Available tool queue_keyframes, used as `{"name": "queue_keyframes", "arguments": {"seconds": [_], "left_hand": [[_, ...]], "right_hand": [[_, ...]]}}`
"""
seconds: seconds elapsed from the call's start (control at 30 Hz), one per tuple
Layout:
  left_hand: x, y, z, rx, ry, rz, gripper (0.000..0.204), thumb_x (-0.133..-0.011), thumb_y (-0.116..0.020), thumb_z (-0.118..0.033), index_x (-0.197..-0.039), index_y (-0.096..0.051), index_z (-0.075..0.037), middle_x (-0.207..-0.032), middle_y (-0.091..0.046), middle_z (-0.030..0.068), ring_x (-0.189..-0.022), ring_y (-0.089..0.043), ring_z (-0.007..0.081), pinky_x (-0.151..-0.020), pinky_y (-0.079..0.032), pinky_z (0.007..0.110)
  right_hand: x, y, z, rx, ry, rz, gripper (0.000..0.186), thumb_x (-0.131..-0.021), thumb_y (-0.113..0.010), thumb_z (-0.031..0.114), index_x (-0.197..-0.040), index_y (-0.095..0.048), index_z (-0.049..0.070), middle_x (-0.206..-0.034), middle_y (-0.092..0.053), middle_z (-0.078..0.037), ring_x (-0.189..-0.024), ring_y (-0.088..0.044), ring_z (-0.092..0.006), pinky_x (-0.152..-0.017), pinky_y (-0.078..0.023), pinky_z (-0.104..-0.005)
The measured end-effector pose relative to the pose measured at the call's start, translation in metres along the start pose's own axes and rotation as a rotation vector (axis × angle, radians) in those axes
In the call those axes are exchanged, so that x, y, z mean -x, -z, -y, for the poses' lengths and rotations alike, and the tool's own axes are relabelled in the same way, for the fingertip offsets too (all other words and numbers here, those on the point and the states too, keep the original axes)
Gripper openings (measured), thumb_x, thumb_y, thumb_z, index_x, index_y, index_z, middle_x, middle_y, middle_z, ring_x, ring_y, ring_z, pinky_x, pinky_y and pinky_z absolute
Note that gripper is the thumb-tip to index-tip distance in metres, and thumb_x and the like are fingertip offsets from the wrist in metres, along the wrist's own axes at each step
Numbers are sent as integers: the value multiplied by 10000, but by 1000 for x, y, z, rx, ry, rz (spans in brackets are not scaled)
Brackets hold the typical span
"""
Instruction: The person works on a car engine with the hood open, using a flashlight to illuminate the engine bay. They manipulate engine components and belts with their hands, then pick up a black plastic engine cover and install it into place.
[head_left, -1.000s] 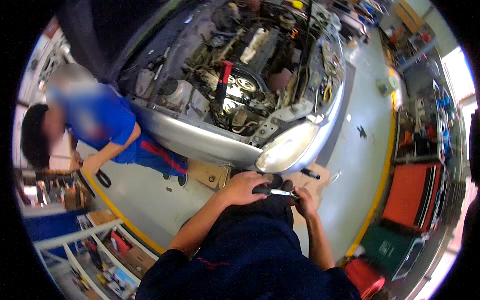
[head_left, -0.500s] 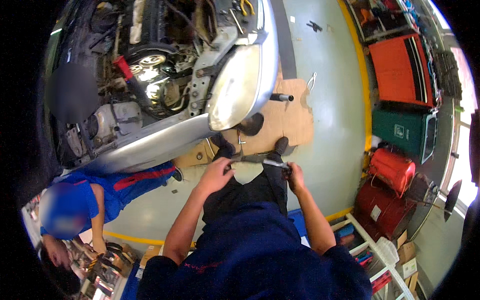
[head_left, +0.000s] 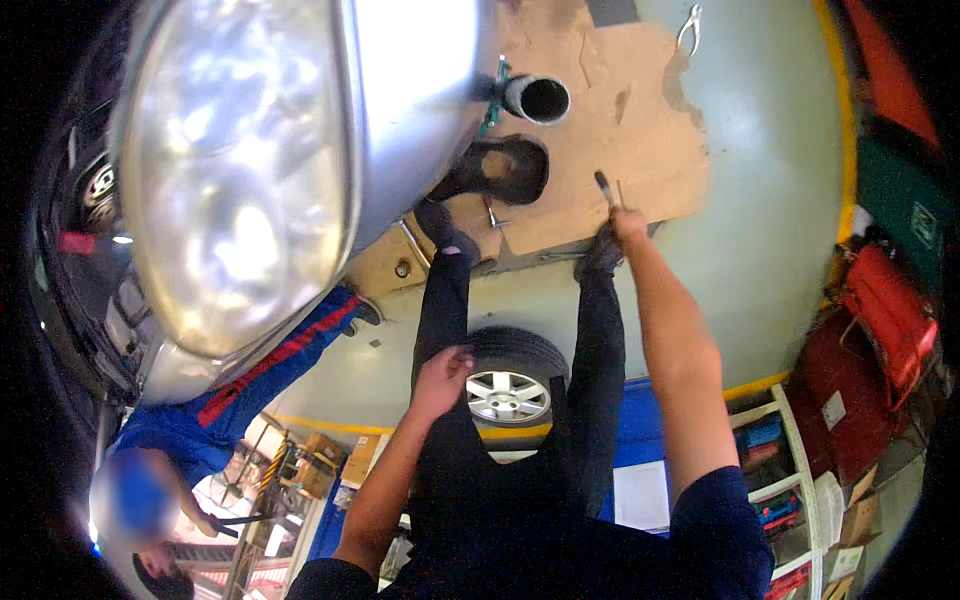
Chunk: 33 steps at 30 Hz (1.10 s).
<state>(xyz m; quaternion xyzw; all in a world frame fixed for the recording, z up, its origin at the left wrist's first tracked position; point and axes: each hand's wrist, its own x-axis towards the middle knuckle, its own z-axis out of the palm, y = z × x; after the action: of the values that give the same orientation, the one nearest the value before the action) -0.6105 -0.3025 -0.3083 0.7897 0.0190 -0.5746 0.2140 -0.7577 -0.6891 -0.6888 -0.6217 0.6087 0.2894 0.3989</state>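
My right hand (head_left: 628,225) reaches forward over the cardboard, closed around a slim hand tool (head_left: 604,186). A dark end and a thin light shaft stick out past the fingers; its exact kind is unclear. Beside my left thigh hangs my left hand (head_left: 443,382), its fingers loosely bent and apart, with nothing seen in them. A sheet of brown cardboard (head_left: 650,120) lies on the floor in front of my feet. On it are a T-shaped metal tool (head_left: 494,213) and a black, rounded part (head_left: 515,168). A round, open-ended tube (head_left: 544,100) juts out above the cardboard.
The car's cloudy headlight (head_left: 240,180) and silver bodywork loom close at the upper left. Pliers (head_left: 690,28) lie beyond the cardboard. A wheel (head_left: 507,395) shows between my legs. At the lower left, a person in blue (head_left: 170,440) bends by the car. White shelving (head_left: 795,450) stands right.
My right hand has stretched forward with the tool, over the cardboard. My left hand has dropped back beside my thigh. I have leaned down, so the headlight looks much larger and nearer.
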Motion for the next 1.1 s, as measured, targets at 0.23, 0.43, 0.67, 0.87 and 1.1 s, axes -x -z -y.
{"name": "queue_keyframes", "arguments": {"seconds": [0.23,0.43,0.67,0.87,1.1], "left_hand": [[-43,-60,16,-64,-26,120,315,-966,-664,-151,-1248,-646,-14,-1052,-734,154,-898,-729,243,-820,-567,350],[-52,-47,37,-154,35,148,311,-989,-653,-176,-1259,-637,-23,-1100,-751,141,-969,-735,226,-863,-574,349],[-68,-23,52,-172,76,87,302,-987,-643,-156,-1271,-649,-55,-1080,-749,106,-956,-732,210,-849,-571,363],[-59,-14,64,-96,137,46,300,-1006,-614,-157,-1279,-632,-34,-1102,-746,112,-967,-731,205,-882,-562,347],[-23,-13,36,-113,55,59,304,-999,-625,-175,-1258,-644,-17,-1063,-756,131,-951,-735,236,-873,-563,357]], "right_hand": [[-37,-26,28,-267,166,-187,496,-922,-663,317,-1215,-635,-83,-1156,-691,-298,-1124,-662,-421,-966,-509,-457],[-15,-67,61,-263,309,-188,639,-860,-743,247,-1392,-537,-41,-1386,-585,-279,-1287,-566,-421,-1097,-439,-445],[-56,-123,142,-273,552,-162,887,-781,-802,167,-1530,-359,-7,-1551,-409,-273,-1434,-411,-405,-1207,-338,-426],[-19,-129,174,60,486,113,680,-786,-758,110,-1405,-493,7,-1399,-531,-273,-1292,-539,-425,-1084,-468,-503],[97,-117,78,-249,607,20,407,-745,-627,85,-1138,-664,-14,-1067,-679,-303,-1082,-631,-466,-946,-508,-512]]}}
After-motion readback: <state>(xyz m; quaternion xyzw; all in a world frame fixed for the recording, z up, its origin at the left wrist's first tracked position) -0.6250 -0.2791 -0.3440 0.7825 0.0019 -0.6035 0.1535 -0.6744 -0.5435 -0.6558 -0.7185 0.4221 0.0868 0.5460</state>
